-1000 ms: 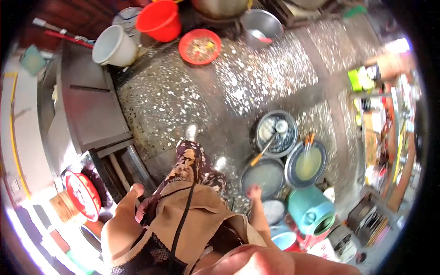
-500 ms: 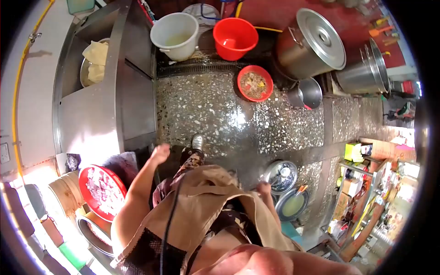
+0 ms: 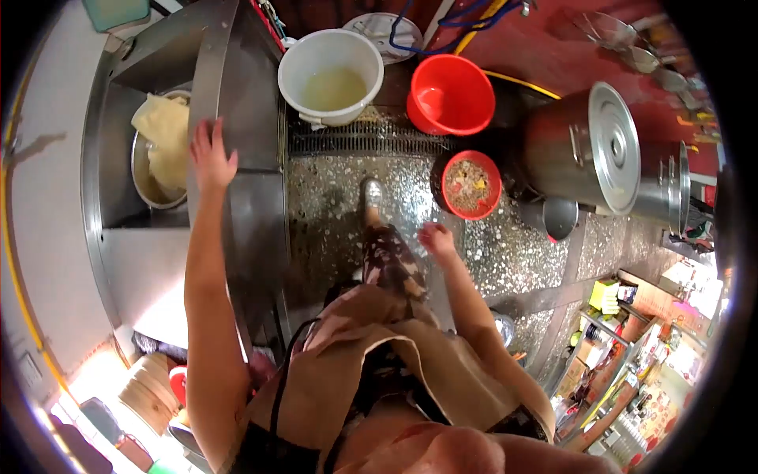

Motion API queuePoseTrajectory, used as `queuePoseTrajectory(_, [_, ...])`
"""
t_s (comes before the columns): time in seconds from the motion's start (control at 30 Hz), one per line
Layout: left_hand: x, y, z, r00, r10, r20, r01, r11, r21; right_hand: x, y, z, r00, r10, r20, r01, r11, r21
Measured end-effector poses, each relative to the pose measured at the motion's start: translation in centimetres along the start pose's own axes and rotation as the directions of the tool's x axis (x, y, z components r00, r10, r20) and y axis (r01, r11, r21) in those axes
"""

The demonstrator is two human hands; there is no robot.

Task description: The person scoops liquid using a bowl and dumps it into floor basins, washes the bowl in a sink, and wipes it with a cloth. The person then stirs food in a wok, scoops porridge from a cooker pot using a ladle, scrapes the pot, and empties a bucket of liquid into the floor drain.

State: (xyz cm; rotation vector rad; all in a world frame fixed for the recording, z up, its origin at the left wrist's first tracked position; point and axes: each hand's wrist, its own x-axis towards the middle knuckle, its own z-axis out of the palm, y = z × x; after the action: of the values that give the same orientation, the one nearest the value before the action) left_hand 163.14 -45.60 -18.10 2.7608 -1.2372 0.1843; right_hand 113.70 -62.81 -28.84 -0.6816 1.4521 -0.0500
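Observation:
My left hand [image 3: 212, 160] reaches over the front edge of a steel sink [image 3: 220, 63], fingers spread and empty. Whether it touches the metal I cannot tell. Inside the sink stands a round metal pot [image 3: 144, 175] with a pale yellowish cloth [image 3: 167, 146] draped in it, just left of that hand. My right hand [image 3: 437, 239] hangs over the wet floor with loosely bent, parted fingers and holds nothing. Closest to it is a red basin [image 3: 493, 186] of mixed food scraps [image 3: 469, 186].
A white bucket [image 3: 371, 59] with cloudy liquid and a red bucket [image 3: 479, 110] stand by a floor drain grate [image 3: 395, 145]. Large steel pots [image 3: 564, 150] line the right wall. My foot [image 3: 372, 192] is on the speckled wet floor [image 3: 324, 229]. Cluttered shelves [image 3: 608, 355] stand lower right.
I have stepped forward, nearer the sink and buckets. My left hand has risen to the sink edge and spread its fingers. My right hand has swung forward, away from the bowls on the floor.

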Motion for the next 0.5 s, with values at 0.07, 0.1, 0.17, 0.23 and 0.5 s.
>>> queuePoseTrajectory(0.07, [1.4, -0.4, 0.8, 0.999, -0.035, -0.003, 0.035, 0.999, -0.036, 8.3, -2.1, 5.4, 0.997, 0.062, 0.055, -0.071, 0.982, 0.177])
queuePoseTrajectory(0.1, [1.4, -1.4, 1.3, 0.999, 0.000, -0.046, -0.006, 0.994, -0.110, 12.6, -2.6, 7.8, 0.987, 0.072, 0.144, -0.103, 0.968, 0.228])
queuePoseTrajectory(0.17, [2.2, -0.8, 1.4, 1.000, -0.023, -0.009, 0.022, 0.996, -0.092, 19.8, -5.0, 13.8, 0.965, 0.174, 0.198, -0.236, 0.907, 0.348])
queuePoseTrajectory(0.23, [2.3, -0.4, 1.3, 0.996, -0.079, 0.048, 0.083, 0.993, -0.084, 27.6, -6.1, 18.9, 0.960, 0.064, 0.272, -0.140, 0.952, 0.271])
queuePoseTrajectory(0.5, [2.7, -0.3, 2.5, 0.996, -0.052, 0.079, 0.059, 0.994, -0.089, 39.6, -11.8, 30.2, 0.980, 0.095, -0.177, -0.035, 0.948, 0.316])
